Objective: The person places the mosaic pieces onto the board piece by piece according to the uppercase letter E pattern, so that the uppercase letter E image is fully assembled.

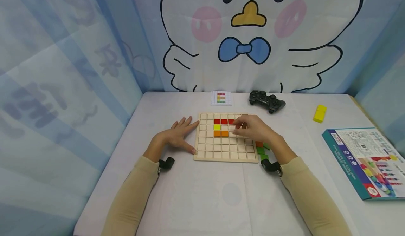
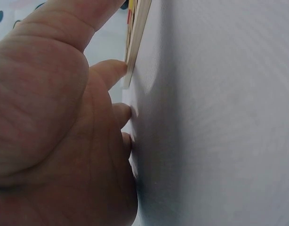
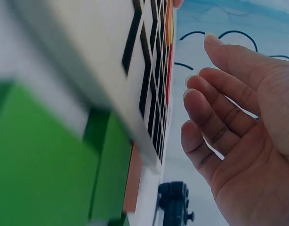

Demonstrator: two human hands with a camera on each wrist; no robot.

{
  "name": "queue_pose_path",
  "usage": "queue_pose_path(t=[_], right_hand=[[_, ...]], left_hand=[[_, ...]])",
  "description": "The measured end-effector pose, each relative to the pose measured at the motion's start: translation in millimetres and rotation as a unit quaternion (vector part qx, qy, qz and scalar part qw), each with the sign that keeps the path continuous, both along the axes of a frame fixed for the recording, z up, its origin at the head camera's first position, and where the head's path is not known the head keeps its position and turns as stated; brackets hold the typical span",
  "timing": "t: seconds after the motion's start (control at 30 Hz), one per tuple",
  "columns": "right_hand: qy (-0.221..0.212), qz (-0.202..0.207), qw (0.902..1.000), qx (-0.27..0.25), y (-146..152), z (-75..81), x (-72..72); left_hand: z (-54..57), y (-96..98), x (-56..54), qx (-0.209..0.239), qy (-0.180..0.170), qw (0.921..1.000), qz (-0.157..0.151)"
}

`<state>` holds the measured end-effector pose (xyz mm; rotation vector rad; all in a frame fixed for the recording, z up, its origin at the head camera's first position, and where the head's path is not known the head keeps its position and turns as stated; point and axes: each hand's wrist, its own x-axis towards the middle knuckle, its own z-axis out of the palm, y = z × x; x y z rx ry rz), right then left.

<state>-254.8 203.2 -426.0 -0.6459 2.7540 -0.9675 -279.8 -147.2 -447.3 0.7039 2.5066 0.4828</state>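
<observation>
A wooden grid board (image 1: 221, 149) lies flat on the table. In its cells sit three red squares (image 1: 224, 121), a yellow square (image 1: 217, 127) and two orange squares (image 1: 220, 133). My left hand (image 1: 177, 134) has its fingers spread at the board's left edge, with thumb and index fingertips at the rim; the left wrist view shows the palm (image 2: 64, 122) beside that edge. Over the board's right part hovers my right hand (image 1: 255, 129), its fingers loosely bent. In the right wrist view nothing shows between thumb and fingers (image 3: 224, 89).
Green blocks (image 1: 261, 150) and an orange block (image 1: 259, 144) lie against the board's right side, below my right wrist. Behind the board are a pattern card (image 1: 221, 98) and a black game controller (image 1: 267, 102). Farther right are a yellow block (image 1: 320, 113) and a flat box (image 1: 367, 162).
</observation>
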Motion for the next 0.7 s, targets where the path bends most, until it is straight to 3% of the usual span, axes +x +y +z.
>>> queue_pose_path(t=[0.37, 0.7], right_hand=[[-0.008, -0.031, 0.9994, 0.011, 35, 7.5, 4.7], [-0.064, -0.003, 0.9977, 0.022, 59, 17.5, 2.6]], left_hand=[[-2.3, -0.1, -1.6, -0.009, 0.007, 0.9999, -0.004], [-2.2, 0.3, -1.3, -0.007, 0.003, 1.0, -0.001]])
